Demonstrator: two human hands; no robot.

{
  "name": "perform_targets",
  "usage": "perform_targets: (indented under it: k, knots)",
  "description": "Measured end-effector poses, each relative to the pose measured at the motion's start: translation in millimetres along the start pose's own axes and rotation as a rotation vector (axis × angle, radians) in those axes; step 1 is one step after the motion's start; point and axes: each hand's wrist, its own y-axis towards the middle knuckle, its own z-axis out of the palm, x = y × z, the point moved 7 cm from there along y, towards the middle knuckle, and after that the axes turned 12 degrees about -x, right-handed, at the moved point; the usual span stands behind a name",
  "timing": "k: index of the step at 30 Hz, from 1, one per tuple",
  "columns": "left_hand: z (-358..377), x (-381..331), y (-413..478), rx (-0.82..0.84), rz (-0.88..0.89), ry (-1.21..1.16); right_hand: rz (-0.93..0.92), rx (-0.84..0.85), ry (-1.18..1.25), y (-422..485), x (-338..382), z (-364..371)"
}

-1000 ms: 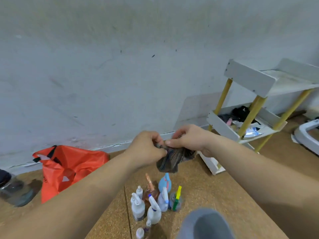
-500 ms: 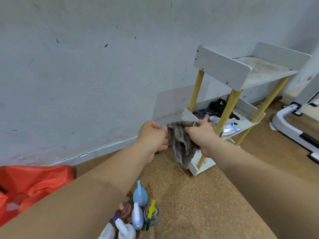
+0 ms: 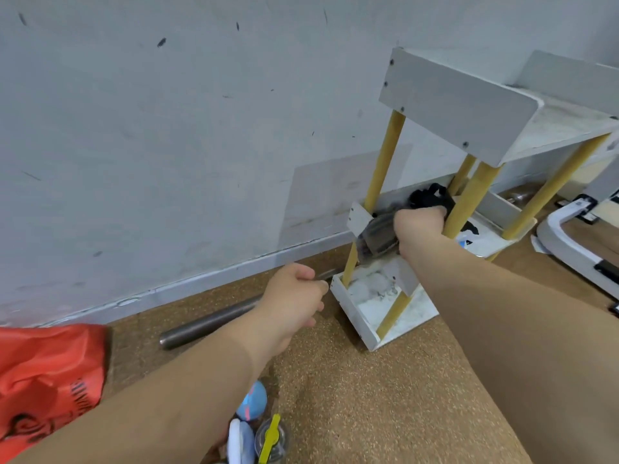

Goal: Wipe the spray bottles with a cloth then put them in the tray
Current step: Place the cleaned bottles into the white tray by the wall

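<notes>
A white three-tier rack with yellow posts (image 3: 382, 169) stands against the wall. My right hand (image 3: 418, 226) grips a dark striped cloth (image 3: 376, 237) at the front edge of the rack's middle tray (image 3: 357, 217). My left hand (image 3: 291, 303) hovers lower left with curled fingers, holding nothing. Several spray bottles stand on the floor at the bottom edge, partly hidden by my left arm: a blue one (image 3: 253, 401), a white one (image 3: 239, 443) and a clear one with a yellow-green trigger (image 3: 271, 440).
The bottom tray (image 3: 351, 309) and the top tray (image 3: 452, 108) hold nothing I can see. Black items (image 3: 428, 195) lie in the middle tray. A metal pipe (image 3: 207, 321) lies along the wall. An orange bag (image 3: 43, 380) sits left; a white frame (image 3: 569, 249) lies right.
My left hand has let go of the cloth and dropped down left. My right hand has carried the cloth forward to the rack's middle tray. The view has swung right.
</notes>
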Motion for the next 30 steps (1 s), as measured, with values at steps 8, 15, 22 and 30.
perform_targets:
  k: [8, 15, 22, 30]
  knots:
    - [-35.8, 28.5, -11.0, -0.051, -0.012, 0.029, -0.639, 0.227, -0.594, -98.4, 11.2, 47.3]
    - [-112.3, 100.0, -44.8, -0.127, -0.041, 0.041, -0.641, 0.798, -0.663, -275.0, -61.6, 100.2]
    - [-189.0, 206.4, -84.0, -0.243, -0.206, 0.045, -0.287, 0.936, -0.696, -338.0, -179.1, 123.8]
    - [-223.8, 335.8, -93.9, -0.452, -0.44, -0.024, -0.584, 0.601, -0.859, -358.4, -259.7, 117.5]
